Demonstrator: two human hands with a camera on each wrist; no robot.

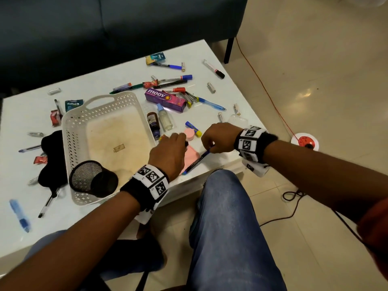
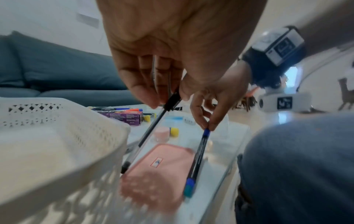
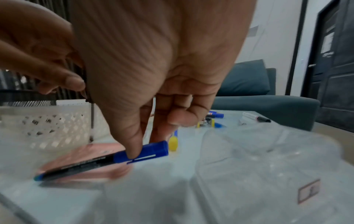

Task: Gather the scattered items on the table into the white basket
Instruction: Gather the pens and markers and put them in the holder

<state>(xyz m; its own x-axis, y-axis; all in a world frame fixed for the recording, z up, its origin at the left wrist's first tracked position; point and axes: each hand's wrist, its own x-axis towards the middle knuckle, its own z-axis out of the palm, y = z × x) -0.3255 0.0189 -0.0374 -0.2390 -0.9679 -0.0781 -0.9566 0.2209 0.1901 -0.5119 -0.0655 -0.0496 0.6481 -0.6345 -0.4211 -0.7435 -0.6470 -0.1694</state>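
The right hand (image 1: 218, 136) is pinching the blue cap end of a blue-capped pen (image 1: 196, 161) between thumb and fingertips, the pen's far end lying on a pink pad (image 1: 190, 158) at the near edge of the white surface (image 1: 228, 97). The left hand (image 1: 168, 154) is reaching just beside it, its fingers curled round a thin black pen (image 2: 153, 130) that is slanting down toward the pad; this pen is showing only in the left wrist view. The white basket (image 1: 77, 131) is sitting to the left of both hands, touching none of them, with a black mesh cup (image 1: 92, 179) lying tipped in its near corner. Beyond the hands, a purple box (image 1: 165, 100), a clear bottle (image 1: 164, 117), a brown bottle (image 1: 154, 124), a pink round case (image 1: 190, 133) and a blue-and-yellow stick (image 1: 193, 129) are lying on the surface, along with scattered markers, pens and batteries. A black cloth (image 1: 53, 160) is lying left of the basket.
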